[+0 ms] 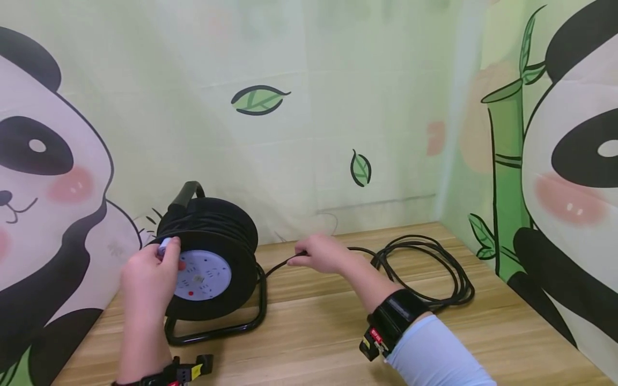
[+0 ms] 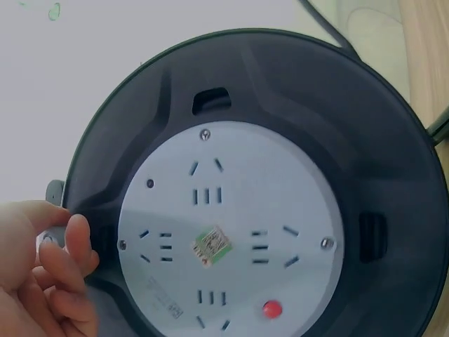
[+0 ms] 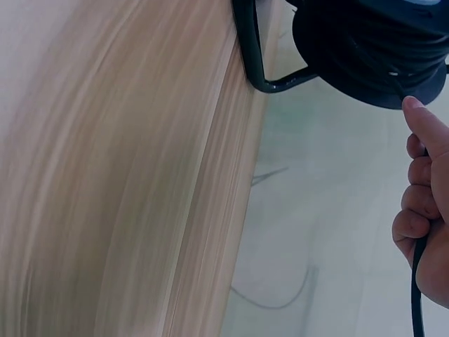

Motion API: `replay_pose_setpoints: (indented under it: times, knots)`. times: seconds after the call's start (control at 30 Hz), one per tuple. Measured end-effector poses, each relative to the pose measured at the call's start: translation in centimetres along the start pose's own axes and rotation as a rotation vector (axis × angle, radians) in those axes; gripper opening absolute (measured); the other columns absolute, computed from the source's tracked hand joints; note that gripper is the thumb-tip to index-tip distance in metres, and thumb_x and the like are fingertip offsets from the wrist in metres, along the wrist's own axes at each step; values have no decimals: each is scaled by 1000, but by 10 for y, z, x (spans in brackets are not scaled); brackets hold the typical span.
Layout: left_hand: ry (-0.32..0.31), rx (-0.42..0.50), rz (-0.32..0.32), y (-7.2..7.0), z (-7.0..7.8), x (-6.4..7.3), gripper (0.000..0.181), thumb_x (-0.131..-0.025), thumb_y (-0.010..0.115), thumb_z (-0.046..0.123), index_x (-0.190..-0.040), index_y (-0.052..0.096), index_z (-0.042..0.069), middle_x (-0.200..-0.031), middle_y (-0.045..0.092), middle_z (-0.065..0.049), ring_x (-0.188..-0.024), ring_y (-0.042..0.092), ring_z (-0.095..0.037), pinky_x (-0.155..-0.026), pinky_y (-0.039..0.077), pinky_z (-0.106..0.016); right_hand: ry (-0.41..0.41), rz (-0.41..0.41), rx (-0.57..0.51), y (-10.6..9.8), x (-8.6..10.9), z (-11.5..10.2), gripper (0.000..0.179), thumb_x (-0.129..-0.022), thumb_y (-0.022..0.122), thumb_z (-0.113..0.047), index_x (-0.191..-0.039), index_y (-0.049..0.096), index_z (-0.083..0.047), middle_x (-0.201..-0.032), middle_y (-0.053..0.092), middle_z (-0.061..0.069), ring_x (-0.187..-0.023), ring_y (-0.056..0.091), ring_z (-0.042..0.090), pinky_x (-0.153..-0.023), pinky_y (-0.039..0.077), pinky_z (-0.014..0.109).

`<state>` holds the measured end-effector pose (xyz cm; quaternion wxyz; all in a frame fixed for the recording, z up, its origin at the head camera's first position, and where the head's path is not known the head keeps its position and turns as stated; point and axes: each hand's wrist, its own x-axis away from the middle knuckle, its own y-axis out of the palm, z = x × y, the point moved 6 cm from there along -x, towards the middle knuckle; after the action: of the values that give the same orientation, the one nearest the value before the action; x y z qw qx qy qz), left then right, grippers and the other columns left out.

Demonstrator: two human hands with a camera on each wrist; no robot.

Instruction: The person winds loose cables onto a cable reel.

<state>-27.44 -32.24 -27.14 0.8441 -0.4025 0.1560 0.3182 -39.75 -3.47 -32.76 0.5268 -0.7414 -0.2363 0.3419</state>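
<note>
A black cable reel stands at the left of the wooden table, its pale socket panel facing forward. My left hand pinches the small light crank knob near the reel's outer edge; in the left wrist view the fingers partly hide it. To the right of the reel, my right hand grips the black cable. From this fist the cable runs to the reel's drum on one side and towards a loose coil on the other. Several turns of cable lie around the drum.
The reel rests on a black tubular frame with a carrying handle on top. Behind the wooden table hangs a pale green cloth printed with leaves and pandas. The loose coil lies towards the table's right edge.
</note>
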Motion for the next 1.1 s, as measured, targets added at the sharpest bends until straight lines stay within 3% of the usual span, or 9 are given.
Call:
replay_pose_setpoints:
  times: [0.17,0.27,0.47,0.63,0.7,0.83,0.93,1.1]
  knots:
    - [106,-78,55,4,14,4,51,-99,42,48,-71,52,6,-60,52,-10,-59,47,-27,-47,39,-36,-14,-15,-19,4,-5,-10,39,-93,61,-41,-64,47,-19,-56,39,-8,-50,38,7,-49,33,24]
    - [132,-100,69,7,19,6,50,-99,41,48,-73,50,7,-58,48,-10,-58,48,-27,-46,38,-36,-13,-32,-8,9,-8,-14,37,-94,60,-40,-65,49,-19,-57,40,-8,-51,38,6,-50,32,23]
    - [122,-112,74,15,24,9,52,-100,36,49,-71,48,7,-58,47,-11,-61,51,-32,-48,36,-39,-7,-72,47,18,-14,-22,36,-96,56,-42,-69,50,-19,-59,42,-7,-52,40,7,-49,33,23]
    - [57,-62,47,24,27,9,57,-100,30,51,-68,47,8,-60,48,-12,-67,53,-35,-52,36,-43,-45,-74,86,25,-20,-32,33,-97,56,-38,-71,50,-19,-62,44,-7,-56,43,7,-51,34,23]
    - [13,27,0,31,27,9,61,-100,28,53,-68,53,7,-61,52,-12,-71,54,-32,-56,38,-42,-63,-74,112,29,-22,-35,31,-97,56,-38,-72,51,-19,-63,46,-7,-58,44,7,-52,36,23]
    - [-115,367,-199,49,25,11,65,-100,31,55,-82,61,0,-61,56,-9,-65,54,-25,-56,41,-34,-94,-70,155,37,-25,-42,29,-97,57,-36,-73,53,-20,-66,50,-9,-62,48,7,-53,38,24]
    - [-214,638,-377,64,27,15,62,-101,31,52,-91,53,-4,-59,53,-7,-49,46,-18,-44,37,-26,-107,-70,159,43,-26,-46,27,-96,58,-35,-74,55,-21,-68,52,-10,-64,49,7,-55,40,25]
    - [-269,895,-560,78,33,20,52,-104,23,47,-83,40,2,-52,46,-2,-38,31,-13,-35,26,-23,-107,-72,164,48,-29,-51,25,-96,57,-37,-76,56,-23,-70,53,-11,-66,49,6,-58,41,26]
